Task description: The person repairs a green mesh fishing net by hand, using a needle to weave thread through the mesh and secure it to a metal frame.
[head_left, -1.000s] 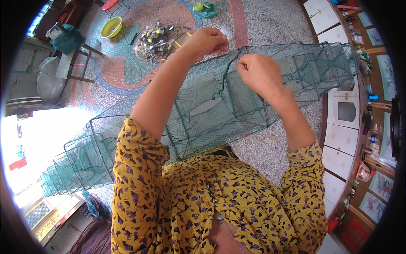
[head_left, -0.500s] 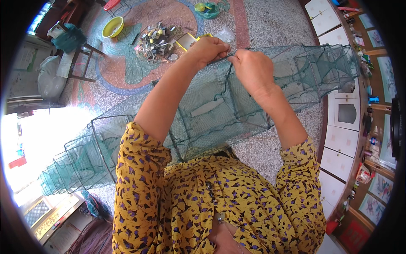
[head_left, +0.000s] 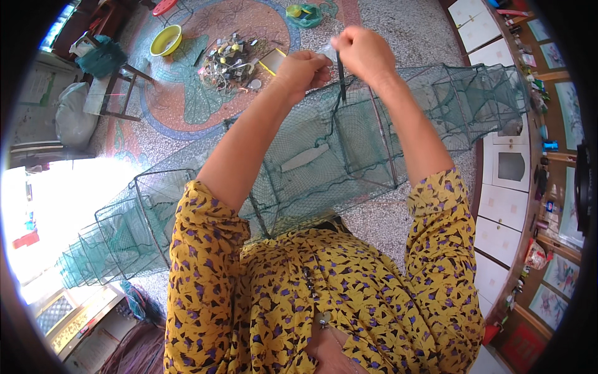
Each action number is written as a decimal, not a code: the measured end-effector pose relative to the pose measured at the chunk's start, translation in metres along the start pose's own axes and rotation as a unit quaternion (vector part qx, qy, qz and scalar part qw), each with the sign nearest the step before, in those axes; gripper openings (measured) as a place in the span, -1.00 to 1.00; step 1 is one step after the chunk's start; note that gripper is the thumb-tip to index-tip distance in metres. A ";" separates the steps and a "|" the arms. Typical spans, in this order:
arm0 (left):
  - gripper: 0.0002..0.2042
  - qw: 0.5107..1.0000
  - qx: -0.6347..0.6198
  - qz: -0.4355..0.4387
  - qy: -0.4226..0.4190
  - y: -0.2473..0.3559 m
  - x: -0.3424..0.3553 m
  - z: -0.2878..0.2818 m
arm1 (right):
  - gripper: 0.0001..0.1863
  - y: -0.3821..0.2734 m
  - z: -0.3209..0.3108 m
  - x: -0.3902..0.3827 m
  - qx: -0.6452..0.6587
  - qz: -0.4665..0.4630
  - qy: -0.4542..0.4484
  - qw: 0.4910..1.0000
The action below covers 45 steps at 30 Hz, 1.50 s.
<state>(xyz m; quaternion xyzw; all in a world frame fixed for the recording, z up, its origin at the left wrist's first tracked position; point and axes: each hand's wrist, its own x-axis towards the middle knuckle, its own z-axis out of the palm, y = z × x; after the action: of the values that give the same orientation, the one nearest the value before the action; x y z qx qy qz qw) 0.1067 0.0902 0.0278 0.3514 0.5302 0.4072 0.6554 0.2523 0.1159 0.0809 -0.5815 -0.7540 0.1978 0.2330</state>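
Note:
A long green mesh fishing trap point(head_left: 299, 159) with dark square frames stretches across in front of me, from lower left to upper right. Above its far edge, my right hand point(head_left: 369, 57) is closed in a pinch on a narrow dark strip point(head_left: 341, 78). The strip runs down from the fingertips to the trap's far edge. Just left of it, my left hand point(head_left: 303, 71) has its fingers curled together near that edge; what they hold, if anything, is hidden. A long pale opening or patch point(head_left: 305, 158) shows in the mesh.
On the patterned floor beyond lie a pile of small odds and ends point(head_left: 230, 62), a yellow-rimmed box point(head_left: 272, 60), a yellow basin point(head_left: 166, 40) and a green bag point(head_left: 304, 15). White cabinets point(head_left: 501, 206) line the right side. A wooden stool point(head_left: 121, 93) stands at left.
My right hand has risen away from the trap's edge, drawing the dark strip upward. My left hand has shifted slightly left and down, apart from the right.

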 end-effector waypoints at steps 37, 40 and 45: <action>-0.86 0.990 0.061 0.088 -0.089 -0.002 0.009 0.005 | -0.83 0.009 -0.024 -0.073 -0.113 -0.065 -0.056 0.990; -0.87 0.993 0.053 0.067 -0.078 -0.003 0.010 0.006 | -0.82 0.012 -0.013 -0.072 -0.146 -0.058 -0.043 0.987; -0.87 0.997 0.045 0.015 -0.069 -0.005 0.010 0.008 | -0.79 0.014 -0.006 -0.071 -0.124 -0.067 0.004 0.990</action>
<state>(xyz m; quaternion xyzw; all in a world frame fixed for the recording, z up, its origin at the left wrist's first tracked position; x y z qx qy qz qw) 0.1160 0.0974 0.0210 0.4152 0.4962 0.3677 0.6680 0.2824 0.0512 0.0692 -0.5551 -0.8089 0.0840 0.1745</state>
